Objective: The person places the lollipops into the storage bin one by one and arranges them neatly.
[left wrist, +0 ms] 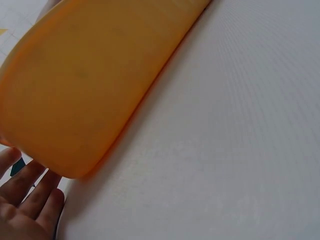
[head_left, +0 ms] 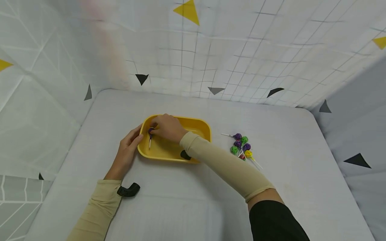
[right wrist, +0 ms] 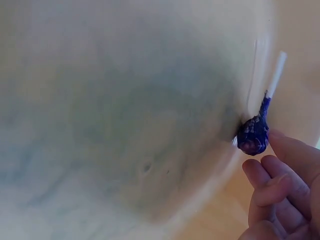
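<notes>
A yellow tray (head_left: 166,148) sits on the white table. At its left end my left hand (head_left: 128,150) rests against the outer wall, the fingers fairly straight; the left wrist view has these fingers (left wrist: 37,195) at the tray's corner. My right hand (head_left: 169,128) reaches into the tray's left part. Thumb and curled fingers are at the round head of a purple-wrapped lollipop (right wrist: 253,136), pinching it. Its white stick points toward the near side of the tray in the head view. The lollipop's head is partly covered by the fingers there.
Right of the tray lies a small pile of lollipops (head_left: 237,144) in purple, green, yellow and red wrappers. A black wrist camera (head_left: 129,190) is worn on the left sleeve. White sheets (head_left: 169,60) with a grid pattern rise behind the table.
</notes>
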`<state>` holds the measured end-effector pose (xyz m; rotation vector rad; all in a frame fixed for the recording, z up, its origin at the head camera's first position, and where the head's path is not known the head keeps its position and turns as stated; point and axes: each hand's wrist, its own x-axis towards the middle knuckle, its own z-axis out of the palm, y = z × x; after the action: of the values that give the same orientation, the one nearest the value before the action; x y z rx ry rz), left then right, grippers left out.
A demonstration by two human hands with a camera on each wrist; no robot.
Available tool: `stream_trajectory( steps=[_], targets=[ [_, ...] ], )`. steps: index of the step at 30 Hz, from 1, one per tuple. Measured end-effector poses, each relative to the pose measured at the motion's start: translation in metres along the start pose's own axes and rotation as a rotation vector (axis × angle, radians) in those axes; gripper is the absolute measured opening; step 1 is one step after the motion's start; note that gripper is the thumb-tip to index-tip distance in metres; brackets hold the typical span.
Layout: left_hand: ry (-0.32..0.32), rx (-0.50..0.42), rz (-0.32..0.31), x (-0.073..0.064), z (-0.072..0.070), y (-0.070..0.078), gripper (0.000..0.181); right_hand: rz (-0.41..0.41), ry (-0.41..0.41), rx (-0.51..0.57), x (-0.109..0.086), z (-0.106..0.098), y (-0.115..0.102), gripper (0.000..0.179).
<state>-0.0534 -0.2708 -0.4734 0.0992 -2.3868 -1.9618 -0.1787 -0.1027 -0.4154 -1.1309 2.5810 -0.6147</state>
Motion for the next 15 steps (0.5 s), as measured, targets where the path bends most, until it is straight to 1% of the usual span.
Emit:
stream_trajectory(
  steps=[8, 15],
  targets=[
    [0.007, 0.002, -0.01, 0.0, 0.001, -0.001, 0.053, -0.005, 0.004, 0.009, -0.002, -0.005, 0.0, 0.024],
    [0.009, 0.008, -0.018, 0.0, 0.001, 0.0, 0.052, 0.002, 0.046, -0.004, -0.007, -0.019, -0.001, 0.03]
  ],
)
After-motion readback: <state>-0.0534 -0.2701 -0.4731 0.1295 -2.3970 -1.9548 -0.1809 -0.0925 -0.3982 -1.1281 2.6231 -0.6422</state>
